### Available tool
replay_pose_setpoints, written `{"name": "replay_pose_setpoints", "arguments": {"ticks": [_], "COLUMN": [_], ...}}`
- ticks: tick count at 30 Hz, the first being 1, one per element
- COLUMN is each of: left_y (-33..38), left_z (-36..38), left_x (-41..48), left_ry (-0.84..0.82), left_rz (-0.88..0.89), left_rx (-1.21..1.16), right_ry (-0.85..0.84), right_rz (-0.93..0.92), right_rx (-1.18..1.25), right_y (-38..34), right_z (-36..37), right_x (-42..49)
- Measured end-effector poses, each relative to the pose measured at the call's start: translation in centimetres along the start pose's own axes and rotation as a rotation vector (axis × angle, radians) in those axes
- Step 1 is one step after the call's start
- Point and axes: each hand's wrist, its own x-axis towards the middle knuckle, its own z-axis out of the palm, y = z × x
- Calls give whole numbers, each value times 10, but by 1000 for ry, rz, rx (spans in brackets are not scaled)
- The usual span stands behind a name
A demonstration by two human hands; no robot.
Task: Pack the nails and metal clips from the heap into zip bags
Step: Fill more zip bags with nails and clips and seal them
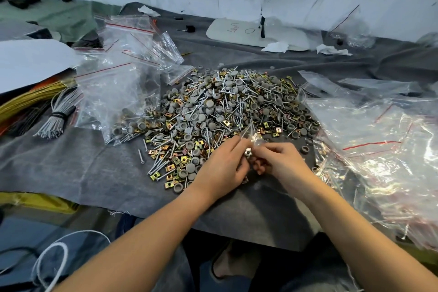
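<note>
Grey cloth (71, 163) is spread over the tabletop. A heap (225, 106) is piled at its centre: nails (141, 156), brass-coloured metal clips (154, 176) and grey caps (178, 188), all mixed.

At the near edge of the heap, the left hand (222, 168) and right hand (282, 161) are brought together. A small zip bag (251, 138) is pinched between the curled fingertips of both; a silvery piece is seen at the fingertips, its kind not discernible.

A part-filled bag (128, 114) is laid against the heap's left side, with empty zip bags (128, 50) stacked behind it. More clear bags (384, 149) are heaped at right. A bundle of grey ties (57, 118) and yellow strands (28, 99) are noted at far left.
</note>
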Motion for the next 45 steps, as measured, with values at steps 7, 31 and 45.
{"name": "replay_pose_setpoints", "arguments": {"ticks": [7,31,45], "left_y": [1,0,-3], "left_z": [1,-2,0], "left_x": [-1,0,0], "left_ry": [24,21,17], "left_rz": [-8,16,-15], "left_rx": [-50,-8,-57], "right_ry": [-48,-150,-63], "right_rz": [215,131,244], "right_rx": [368,-92,3], "right_y": [-9,-7,-11], "right_z": [-3,-12,-3], "right_x": [-1,3,1]}}
